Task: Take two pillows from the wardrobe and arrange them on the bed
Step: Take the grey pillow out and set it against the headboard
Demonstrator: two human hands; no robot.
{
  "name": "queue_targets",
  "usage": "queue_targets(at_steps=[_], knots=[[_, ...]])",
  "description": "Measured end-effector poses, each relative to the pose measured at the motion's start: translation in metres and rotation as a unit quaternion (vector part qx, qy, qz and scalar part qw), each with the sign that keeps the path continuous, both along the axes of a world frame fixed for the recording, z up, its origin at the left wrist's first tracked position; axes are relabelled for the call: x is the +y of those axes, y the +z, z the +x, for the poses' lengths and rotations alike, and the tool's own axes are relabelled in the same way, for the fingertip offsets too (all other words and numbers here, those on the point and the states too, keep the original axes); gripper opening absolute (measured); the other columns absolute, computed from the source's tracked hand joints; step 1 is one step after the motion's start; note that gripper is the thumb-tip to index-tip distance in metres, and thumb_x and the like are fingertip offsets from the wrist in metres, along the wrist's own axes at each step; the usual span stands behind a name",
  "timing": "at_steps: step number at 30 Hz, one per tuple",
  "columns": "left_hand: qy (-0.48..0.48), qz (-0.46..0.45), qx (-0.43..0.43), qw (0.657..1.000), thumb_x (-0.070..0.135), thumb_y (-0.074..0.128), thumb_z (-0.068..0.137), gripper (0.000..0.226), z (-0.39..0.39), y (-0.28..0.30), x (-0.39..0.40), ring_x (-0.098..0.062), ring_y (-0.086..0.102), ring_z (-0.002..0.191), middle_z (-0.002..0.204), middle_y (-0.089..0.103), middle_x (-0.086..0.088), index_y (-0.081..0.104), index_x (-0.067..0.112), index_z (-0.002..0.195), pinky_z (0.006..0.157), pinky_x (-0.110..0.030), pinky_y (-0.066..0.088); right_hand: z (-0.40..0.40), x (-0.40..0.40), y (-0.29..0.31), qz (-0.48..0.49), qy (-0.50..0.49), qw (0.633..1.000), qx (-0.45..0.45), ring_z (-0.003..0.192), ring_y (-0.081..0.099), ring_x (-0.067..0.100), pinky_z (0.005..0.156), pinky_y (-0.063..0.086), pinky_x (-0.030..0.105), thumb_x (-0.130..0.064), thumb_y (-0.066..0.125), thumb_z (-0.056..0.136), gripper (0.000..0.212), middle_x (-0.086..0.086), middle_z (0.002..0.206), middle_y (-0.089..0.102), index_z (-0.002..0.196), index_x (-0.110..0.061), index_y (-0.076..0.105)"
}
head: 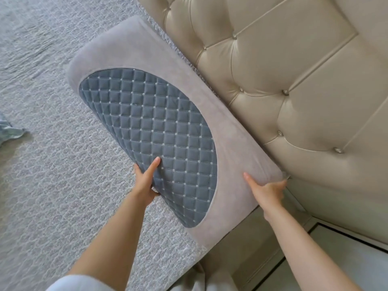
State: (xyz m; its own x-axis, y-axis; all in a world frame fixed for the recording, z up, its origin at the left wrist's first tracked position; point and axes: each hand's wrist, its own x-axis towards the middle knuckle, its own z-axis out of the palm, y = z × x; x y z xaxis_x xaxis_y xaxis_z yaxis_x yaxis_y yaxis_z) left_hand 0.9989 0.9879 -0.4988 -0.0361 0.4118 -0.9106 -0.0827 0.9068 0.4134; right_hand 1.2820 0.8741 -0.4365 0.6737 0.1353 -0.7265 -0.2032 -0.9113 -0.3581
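Grip: both hands hold one pillow (pixel 147 114) by its near end; left hand (pixel 146 186) pinches the edge beside the blue quilted panel, thumb on top and fingers curled under; right hand (pixel 267 191) clasps the grey corner next to the headboard (pixel 294 80)
Pillow: grey, with a large blue quilted oval; its far end appears to rest on the bed (pixel 52 164), while the near end seems lifted in the hands
Long axis: runs away from the person, from lower right to upper left, roughly alongside the headboard
Direction from grip: nearly all of the pillow lies beyond the hands, up and to the left
Nearer hand: the right is at the headboard side, the left at the open bed side; both are at about the same reach
Contact: the pillow's right long edge looks to be touching or just beside the headboard; which of the two cannot be told
Surface: pale grey textured bedspread, soft and slightly rumpled, likely to give when the pillow is set down
Room: tufted cream headboard on the right; pale floor (pixel 346 259) at lower right; a scrap of blue cloth (pixel 10 131) on the bed at far left
Second pillow: not in view
Judgement: the next move is probably lowering the near end flat against the headboard
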Motion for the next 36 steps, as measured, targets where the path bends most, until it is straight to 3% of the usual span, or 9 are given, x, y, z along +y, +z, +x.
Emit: queue_targets(at_steps=[2,6,12,16,21,25,28,31,36], knots=[[0.024,0.003,0.0,1.0,0.044,0.079,0.081,0.099,0.003,-0.001,0.001,-0.046,0.035,0.144,0.163,0.032,-0.005,0.013,0.047,0.156,0.101,-0.082,0.034,-0.001,-0.002,-0.007,0.004,-0.139,0.981,0.138,0.123,0.045,0.037,0.095,0.042,0.063,-0.054,0.082,0.062,0.112,0.009,0.137,0.042,0.146,-0.019,0.017],[0.026,0.027,-0.005,0.999,0.039,0.078,0.084,0.093,0.01,0.002,0.019,-0.044,0.04,0.142,0.16,0.037,-0.002,0.019,0.046,0.155,0.098,-0.081,0.037,-0.001,0.009,-0.013,0.026,-0.141,0.983,0.119,0.097,0.05,0.03,0.082,0.049,0.056,-0.057,0.08,0.063,0.1,0.012,0.132,0.047,0.137,-0.018,0.026],[0.026,0.04,0.017,0.999,0.039,0.074,0.089,0.093,0.019,0.0,0.052,-0.043,0.035,0.146,0.164,0.032,-0.002,0.012,0.045,0.158,0.106,-0.078,0.033,0.001,0.038,-0.017,0.053,-0.104,0.984,0.134,0.118,0.051,0.035,0.09,0.048,0.06,-0.053,0.078,0.069,0.104,0.013,0.138,0.047,0.145,-0.011,0.022],[0.007,0.046,0.047,0.998,0.044,0.065,0.095,0.094,0.029,-0.009,0.053,-0.04,0.027,0.151,0.168,0.022,-0.002,-0.004,0.044,0.159,0.112,-0.074,0.028,0.001,0.043,-0.027,0.046,-0.078,0.987,0.135,0.128,0.045,0.036,0.099,0.039,0.063,-0.054,0.073,0.074,0.109,0.015,0.146,0.04,0.15,-0.006,0.011],[-0.032,0.07,0.102,0.992,0.059,0.048,0.098,0.088,0.04,-0.009,0.036,-0.038,0.024,0.152,0.17,0.015,-0.003,-0.012,0.038,0.16,0.119,-0.065,0.026,0.002,0.041,-0.029,0.05,-0.087,0.985,0.138,0.131,0.041,0.036,0.102,0.037,0.063,-0.053,0.073,0.074,0.11,0.015,0.149,0.036,0.15,-0.008,0.008],[-0.094,0.07,0.091,0.989,0.05,0.046,0.102,0.083,0.037,0.001,0.018,-0.037,0.028,0.151,0.169,0.019,-0.008,-0.01,0.031,0.161,0.12,-0.058,0.03,-0.001,0.039,-0.019,0.05,-0.094,0.987,0.118,0.128,0.043,0.037,0.098,0.041,0.061,-0.045,0.073,0.079,0.096,0.017,0.145,0.038,0.146,-0.008,0.015],[-0.139,0.08,0.076,0.984,0.031,0.054,0.102,0.082,0.031,0.014,0.007,-0.037,0.032,0.149,0.167,0.023,-0.009,-0.001,0.024,0.163,0.118,-0.058,0.033,-0.011,0.033,-0.009,0.043,-0.052,0.995,0.076,0.122,0.047,0.035,0.093,0.046,0.051,-0.034,0.066,0.088,0.074,0.017,0.14,0.042,0.14,-0.005,0.023],[-0.206,0.1,0.083,0.97,0.013,0.057,0.098,0.073,0.024,0.036,-0.005,-0.033,0.042,0.143,0.16,0.039,-0.012,0.018,0.016,0.16,0.117,-0.055,0.036,-0.027,0.024,0.009,0.03,0.062,0.997,0.039,0.094,0.055,0.028,0.074,0.047,0.035,-0.025,0.056,0.092,0.058,0.015,0.118,0.05,0.138,0.002,0.032],[-0.256,0.142,0.101,0.951,0.01,0.056,0.099,0.07,0.015,0.085,-0.039,-0.028,0.053,0.134,0.15,0.053,-0.009,0.022,0.013,0.16,0.111,-0.052,0.044,-0.061,0.017,0.054,0.023,0.237,0.971,-0.02,0.122,0.048,0.035,0.086,0.042,0.034,-0.022,0.052,0.095,0.057,0.02,0.141,0.042,0.141,0.002,0.029]])
